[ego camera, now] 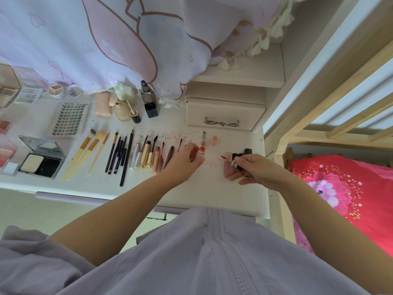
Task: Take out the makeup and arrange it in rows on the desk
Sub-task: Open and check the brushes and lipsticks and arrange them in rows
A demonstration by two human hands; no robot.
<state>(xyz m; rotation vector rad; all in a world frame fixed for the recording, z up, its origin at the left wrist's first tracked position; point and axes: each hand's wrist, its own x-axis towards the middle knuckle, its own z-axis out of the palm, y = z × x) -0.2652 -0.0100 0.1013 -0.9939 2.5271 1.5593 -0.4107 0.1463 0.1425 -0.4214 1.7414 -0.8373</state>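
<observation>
Nearest the camera, a lilac garment (pixel 191 252) fills the 6 o'clock area; both bare forearms reach from it over the desk (pixel 212 192).

Right hand (pixel 258 170), at 3 o'clock of centre: fingers curled round a small bundle of tubes (pixel 236 161), dark caps pointing to 12, one red-tipped wand projecting toward 9. Grasp firm; the count in the bundle cannot be told.

Left hand (pixel 186 161), at centre: fingertips pinching a small red-capped item (pixel 201 150), which sits at the right end of the front row. Whether it is already down on the desk cannot be told.

Front row (pixel 127 154), running from 9 o'clock to centre: yellow-handled brushes, black pencils, gold and pink tubes, all with long axes lying 12-to-6, near one another. A clear vial (pixel 204 137) and an orange cap (pixel 214 140) lie just beyond the left hand.

Key relation: the free slot lies on bare desk between the two hands, at 9 o'clock from the right hand's bundle. The right hand is the nearer. Judgement: each tube needs its axis kept at 12-to-6 to match the row.

Further out, at 10 o'clock: a compact (pixel 40 158), a lash tray (pixel 70 119), bottles (pixel 148 101) and palettes. At 12, a drawer box (pixel 225 113) and a curtain (pixel 106 39).
</observation>
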